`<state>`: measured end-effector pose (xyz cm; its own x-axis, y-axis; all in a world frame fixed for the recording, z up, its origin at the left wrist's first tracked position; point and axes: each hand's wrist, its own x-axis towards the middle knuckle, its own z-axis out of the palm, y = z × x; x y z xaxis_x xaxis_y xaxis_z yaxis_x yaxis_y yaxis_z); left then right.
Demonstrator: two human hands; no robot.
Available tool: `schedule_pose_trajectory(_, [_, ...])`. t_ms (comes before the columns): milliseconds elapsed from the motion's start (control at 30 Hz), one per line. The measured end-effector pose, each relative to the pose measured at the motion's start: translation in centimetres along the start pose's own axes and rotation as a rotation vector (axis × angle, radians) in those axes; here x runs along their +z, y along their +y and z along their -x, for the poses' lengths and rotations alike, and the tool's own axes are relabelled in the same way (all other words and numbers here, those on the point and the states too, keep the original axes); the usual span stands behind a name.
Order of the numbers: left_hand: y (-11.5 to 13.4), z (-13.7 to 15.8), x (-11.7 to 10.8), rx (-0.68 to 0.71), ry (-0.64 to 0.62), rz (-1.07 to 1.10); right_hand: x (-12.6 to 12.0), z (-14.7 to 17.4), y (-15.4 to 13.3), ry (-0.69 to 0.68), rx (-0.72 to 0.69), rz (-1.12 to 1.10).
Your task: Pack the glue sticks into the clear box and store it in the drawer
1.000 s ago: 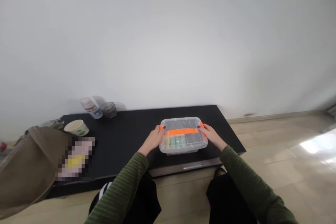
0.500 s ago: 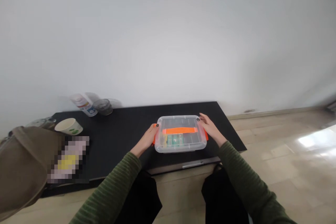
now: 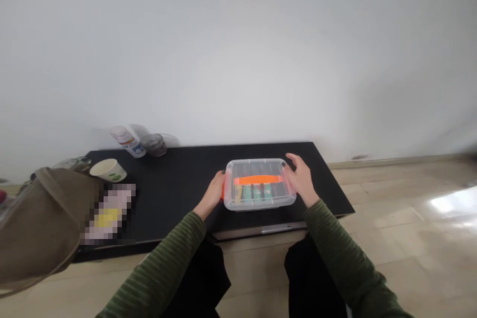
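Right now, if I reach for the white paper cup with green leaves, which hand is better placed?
Probably your left hand: it is at the left edge of the clear rectangular plastic box, nearer the cup. Your right hand is at the box's right edge, farther away.

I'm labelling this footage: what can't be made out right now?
All in the head view:
Left hand: fingers mostly hidden behind the box.
Green contents: details blurred, too small.
Can: print too small, blurred.
Bag: cut off by the left edge.
Pinkish item: masked by pixelation.
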<state>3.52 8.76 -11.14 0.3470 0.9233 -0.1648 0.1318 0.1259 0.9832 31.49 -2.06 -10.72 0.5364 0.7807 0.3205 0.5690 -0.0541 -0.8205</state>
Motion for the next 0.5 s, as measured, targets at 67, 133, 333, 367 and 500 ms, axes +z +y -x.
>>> schedule_pose_trajectory(67, [0.1,0.2,-0.1,0.017,-0.002,-0.036,0.3,0.1,0.3,-0.102,0.092,0.006])
schedule_pose_trajectory(133, [0.0,0.3,-0.1,0.019,0.017,-0.061,0.6,0.2,0.6,-0.2,0.167,-0.012])
schedule_pose_trajectory(333, [-1.0,0.3,0.0,0.064,0.064,-0.075,0.4,1.3,-0.3,-0.136,0.178,-0.024])
schedule_pose_trajectory(367, [-1.0,0.3,0.0,0.072,0.065,-0.07,0.3,1.5,-0.6,-0.121,0.175,-0.027])
schedule_pose_trajectory(500, [-0.9,0.6,0.2,0.054,0.052,-0.056,0.0,2.2,-1.7,-0.023,0.118,-0.133])
